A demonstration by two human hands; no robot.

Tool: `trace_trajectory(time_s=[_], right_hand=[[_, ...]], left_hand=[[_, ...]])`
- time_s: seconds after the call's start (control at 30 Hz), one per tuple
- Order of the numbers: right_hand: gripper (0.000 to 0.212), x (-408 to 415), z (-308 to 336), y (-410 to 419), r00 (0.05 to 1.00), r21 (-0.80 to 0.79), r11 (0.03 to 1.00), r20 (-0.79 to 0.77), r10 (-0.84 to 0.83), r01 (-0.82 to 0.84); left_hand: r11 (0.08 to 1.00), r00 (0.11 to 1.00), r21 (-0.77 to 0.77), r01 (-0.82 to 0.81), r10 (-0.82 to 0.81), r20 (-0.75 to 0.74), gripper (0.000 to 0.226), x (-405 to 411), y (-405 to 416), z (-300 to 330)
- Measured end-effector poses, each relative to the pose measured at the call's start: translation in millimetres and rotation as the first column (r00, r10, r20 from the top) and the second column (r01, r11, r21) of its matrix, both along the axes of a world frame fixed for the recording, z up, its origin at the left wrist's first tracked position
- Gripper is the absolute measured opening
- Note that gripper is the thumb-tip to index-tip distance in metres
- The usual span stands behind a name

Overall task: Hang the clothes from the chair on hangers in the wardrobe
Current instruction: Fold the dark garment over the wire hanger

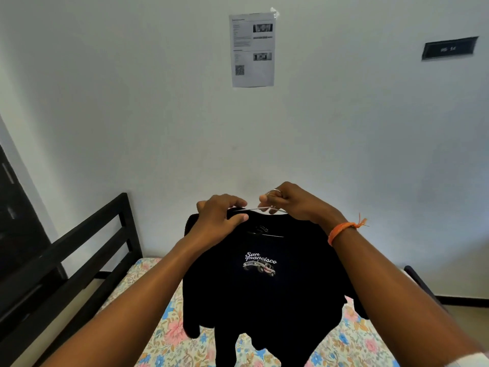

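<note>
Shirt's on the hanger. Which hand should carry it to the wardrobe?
Right, probably. The right hand already pinches the hanger at its hook, while the left hand only grips the black T-shirt collar.

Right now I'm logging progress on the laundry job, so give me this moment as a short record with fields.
garment: black T-shirt, held up above the floral bedsheet
hanger: thin metal hanger at the collar
left hand: left hand grips the collar
right hand: right hand pinches the hanger at its hook
wall: printed sheet taped up
wardrobe: not identifiable in view
</note>
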State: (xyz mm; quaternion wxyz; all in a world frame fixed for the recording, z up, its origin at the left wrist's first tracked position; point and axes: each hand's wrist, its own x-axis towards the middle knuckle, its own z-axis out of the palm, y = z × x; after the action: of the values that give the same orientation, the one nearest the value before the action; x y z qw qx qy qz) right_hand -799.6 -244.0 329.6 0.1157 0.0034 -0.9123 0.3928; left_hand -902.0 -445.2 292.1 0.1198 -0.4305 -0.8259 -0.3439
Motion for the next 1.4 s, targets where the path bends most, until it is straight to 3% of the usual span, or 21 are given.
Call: trace_trajectory(time_s=[0.07,0.13,0.3,0.47,0.53,0.73,0.93,1.03,1.1,1.2,1.27,1.4], right_hand=[[0.03,9,9,-4,1.0,0.003,1.0,0.003,-0.005,0.005],[0.033,20,19,-6,0.999,0.02,0.999,-0.025,-0.026,0.027],[0.035,64,29,-14,0.992,0.015,0.994,-0.056,-0.11,0.111],[0.037,136,31,-32,0.947,-0.002,0.949,-0.076,-0.314,0.314],[0.029,174,28,-41,0.915,0.009,0.916,-0.059,-0.4,0.401],[0.037,306,19,-64,0.787,0.048,0.789,0.049,-0.615,0.613],[0.041,464,22,-87,0.567,0.042,0.566,-0.019,-0.823,0.823],[0.061,551,28,-101,0.457,0.096,0.452,-0.039,-0.889,0.887],[0.069,614,27,-110,0.325,0.133,0.311,-0.103,-0.94,0.941],[0.074,713,18,-127,0.064,0.183,0.011,-0.286,-0.956,0.983],[0.063,779,11,-138,-0.033,0.204,-0.116,-0.37,-0.929,0.972],[0.023,897,7,-160,-0.11,0.309,-0.279,-0.467,-0.878,0.909]], left_hand=[[0.998,0.995,0.039,-0.045,0.048,-0.09,0.033,13,6,-1],[0.998,0.992,0.04,-0.047,0.052,-0.117,0.042,21,7,-1],[0.986,0.975,0.073,0.151,-0.136,-0.177,0.018,53,15,7],[0.952,0.942,0.064,0.298,-0.282,-0.183,0.017,104,24,13],[0.907,0.908,0.089,0.41,-0.397,-0.137,0.015,130,26,15],[0.751,0.721,0.278,0.599,-0.657,0.222,0.017,227,30,24],[0.59,0.551,0.365,0.72,-0.806,0.216,0.014,373,56,30],[0.504,0.468,0.398,0.767,-0.863,0.19,0.015,454,66,32],[0.454,0.417,0.446,0.772,-0.89,0.184,0.015,510,73,33],[0.433,0.397,0.505,0.747,-0.899,0.183,0.017,597,87,31],[0.415,0.389,0.532,0.738,-0.906,0.168,0.017,659,97,29],[0.339,0.331,0.563,0.754,-0.936,0.12,0.014,782,111,35]])
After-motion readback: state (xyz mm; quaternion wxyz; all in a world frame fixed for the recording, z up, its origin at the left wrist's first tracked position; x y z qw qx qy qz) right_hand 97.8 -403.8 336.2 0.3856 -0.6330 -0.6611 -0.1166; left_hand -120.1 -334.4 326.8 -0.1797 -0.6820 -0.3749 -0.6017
